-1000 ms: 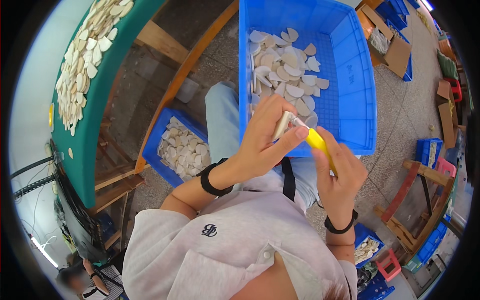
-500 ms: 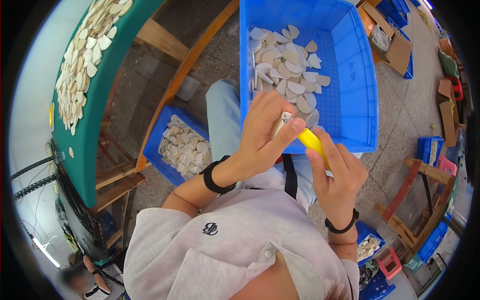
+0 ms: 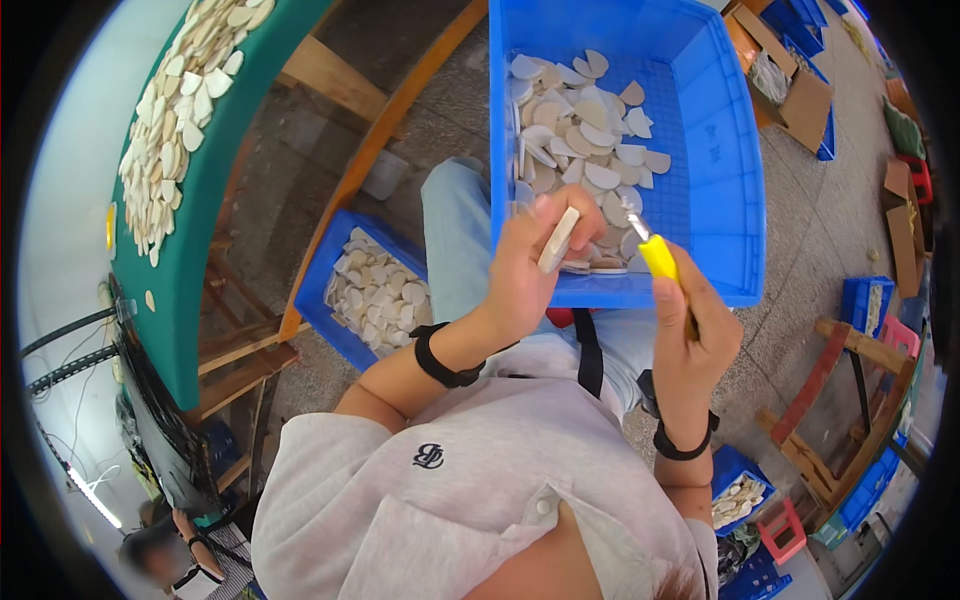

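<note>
My left hand is closed around a small, pale, flat piece, held tilted with its edge showing. In my right hand is a knife with a yellow handle. Its short metal blade points up and to the left, apart from the piece. Both hands are over the near side of a large blue crate. Inside the crate lie many loose half-round pieces, white to beige, heaped toward its left side.
At the left, a green-topped table bears a long heap of similar pieces. A smaller blue crate of pieces stands below it. Cardboard boxes, wooden frames and a pink stool are at the right. Another person's arm shows lower left.
The knife has come away from the piece in my left hand, and its blade now points up. My left hand has turned, so the piece's edge shows more.
</note>
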The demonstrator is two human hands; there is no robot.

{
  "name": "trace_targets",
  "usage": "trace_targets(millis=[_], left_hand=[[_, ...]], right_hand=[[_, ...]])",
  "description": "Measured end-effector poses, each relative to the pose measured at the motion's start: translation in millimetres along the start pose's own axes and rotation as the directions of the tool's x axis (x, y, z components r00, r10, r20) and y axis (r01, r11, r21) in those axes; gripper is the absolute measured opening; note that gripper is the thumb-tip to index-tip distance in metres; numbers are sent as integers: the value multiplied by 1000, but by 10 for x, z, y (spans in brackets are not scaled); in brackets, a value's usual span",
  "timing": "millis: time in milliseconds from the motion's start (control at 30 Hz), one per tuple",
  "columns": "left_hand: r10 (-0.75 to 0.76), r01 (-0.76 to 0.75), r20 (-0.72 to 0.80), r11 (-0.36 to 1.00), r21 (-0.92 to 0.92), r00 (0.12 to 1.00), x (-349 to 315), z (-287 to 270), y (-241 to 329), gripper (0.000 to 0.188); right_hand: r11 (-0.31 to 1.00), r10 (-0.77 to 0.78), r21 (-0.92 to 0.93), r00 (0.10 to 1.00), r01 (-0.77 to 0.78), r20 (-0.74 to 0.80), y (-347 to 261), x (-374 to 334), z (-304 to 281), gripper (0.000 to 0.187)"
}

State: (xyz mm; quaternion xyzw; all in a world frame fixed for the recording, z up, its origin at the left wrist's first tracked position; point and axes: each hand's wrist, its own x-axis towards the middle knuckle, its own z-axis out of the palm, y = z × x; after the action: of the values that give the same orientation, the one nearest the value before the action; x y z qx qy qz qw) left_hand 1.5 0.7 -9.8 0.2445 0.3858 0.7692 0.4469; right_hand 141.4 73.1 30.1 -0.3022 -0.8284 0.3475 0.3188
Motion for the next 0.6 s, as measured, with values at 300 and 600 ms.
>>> trace_targets(millis=[300,600], left_hand=[[-238,240,37,966,-98,971,65,26,94,40],[-113,93,62,961,259,992,-12,94,133,35]], right_hand=[[997,72,12,997,-72,36,-21,-3,-86,23],[989,-77,-114,989,91,125,-2,-2,-91,31]])
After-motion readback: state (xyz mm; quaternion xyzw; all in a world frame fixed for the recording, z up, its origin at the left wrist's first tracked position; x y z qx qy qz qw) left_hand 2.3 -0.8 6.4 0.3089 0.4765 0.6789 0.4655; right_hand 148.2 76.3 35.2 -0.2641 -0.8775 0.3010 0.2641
